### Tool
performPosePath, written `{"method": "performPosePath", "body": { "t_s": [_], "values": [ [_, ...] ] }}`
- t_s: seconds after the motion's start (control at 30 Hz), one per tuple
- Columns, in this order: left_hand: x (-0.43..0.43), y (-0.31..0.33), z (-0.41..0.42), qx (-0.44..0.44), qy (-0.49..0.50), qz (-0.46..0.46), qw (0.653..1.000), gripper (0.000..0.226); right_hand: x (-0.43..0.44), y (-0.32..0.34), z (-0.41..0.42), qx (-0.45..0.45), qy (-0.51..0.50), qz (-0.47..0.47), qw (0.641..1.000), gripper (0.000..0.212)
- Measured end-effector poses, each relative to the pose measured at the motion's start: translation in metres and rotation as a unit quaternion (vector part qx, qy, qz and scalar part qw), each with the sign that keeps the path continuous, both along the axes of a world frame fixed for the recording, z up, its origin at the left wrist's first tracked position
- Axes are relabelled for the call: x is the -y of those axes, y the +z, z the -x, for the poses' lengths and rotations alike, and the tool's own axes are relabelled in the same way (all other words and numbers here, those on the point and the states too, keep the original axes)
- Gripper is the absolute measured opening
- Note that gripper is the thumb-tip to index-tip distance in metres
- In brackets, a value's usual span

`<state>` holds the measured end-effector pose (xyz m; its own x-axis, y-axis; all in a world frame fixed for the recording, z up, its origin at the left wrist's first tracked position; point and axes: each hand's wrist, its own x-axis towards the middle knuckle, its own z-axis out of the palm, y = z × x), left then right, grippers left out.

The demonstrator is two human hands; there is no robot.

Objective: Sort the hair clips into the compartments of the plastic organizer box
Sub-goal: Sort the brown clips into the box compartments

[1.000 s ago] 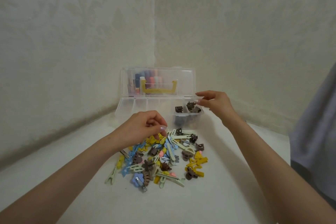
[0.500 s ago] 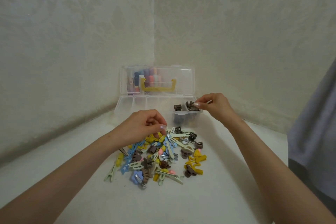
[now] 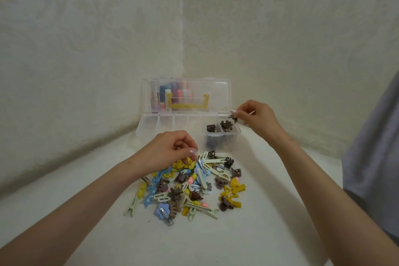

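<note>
Overhead, from the head view, a white table surface (image 3: 259, 222) is seen set into a corner of pale patterned wall (image 3: 86, 49). A clear plastic organizer box (image 3: 149, 127) is placed at the back of the table, near the corner. Its lid (image 3: 218, 97) is stood upright behind it, and a yellow handle (image 3: 187, 104) is seen through the lid. Coloured items are visible behind the clear plastic on the left side, but they are too blurred to be identified.

A row of compartments is presented along the top of the box. A dark brown claw clip (image 3: 210, 128) is lodged in the second compartment from the right, and brown flower-shaped clips (image 3: 226, 126) are gathered in the rightmost one.

The right hand (image 3: 257, 119) is held just above the right end of the box. A small brown clip (image 3: 233, 118) is pinched between its thumb and fingertips, over the rightmost compartment. A thin pale sliver is seen beside the fingers, but it cannot be made out.

A loose pile of hair clips (image 3: 194, 185), in yellow, blue, cream, brown and pink, is spread on the table in front of the box. The left hand (image 3: 170, 151) is lowered onto the far left edge of the pile with its fingers curled and thumb and forefinger drawn together. Whether a clip is gripped there cannot be told.

A grey garment (image 3: 375, 147) is seen at the right edge.
</note>
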<state>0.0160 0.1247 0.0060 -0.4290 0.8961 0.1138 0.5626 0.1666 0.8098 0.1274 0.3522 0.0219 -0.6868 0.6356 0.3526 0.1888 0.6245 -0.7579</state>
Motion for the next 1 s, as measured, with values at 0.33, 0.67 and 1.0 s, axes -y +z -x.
{"method": "performPosePath", "body": {
  "t_s": [0.33,0.67,1.0],
  "values": [
    [0.001,0.000,0.001,0.000,0.001,-0.003,1.000,0.006,-0.003,0.000,-0.002,0.123,0.051,0.007,0.991,0.006],
    [0.001,0.002,-0.001,-0.005,-0.002,-0.001,1.000,0.007,0.002,-0.013,0.015,0.067,-0.004,-0.012,0.998,0.011],
    [0.002,0.005,0.000,-0.003,0.002,-0.002,1.000,0.007,0.002,-0.005,0.018,0.178,-0.055,-0.094,0.978,0.012]
  ]
}}
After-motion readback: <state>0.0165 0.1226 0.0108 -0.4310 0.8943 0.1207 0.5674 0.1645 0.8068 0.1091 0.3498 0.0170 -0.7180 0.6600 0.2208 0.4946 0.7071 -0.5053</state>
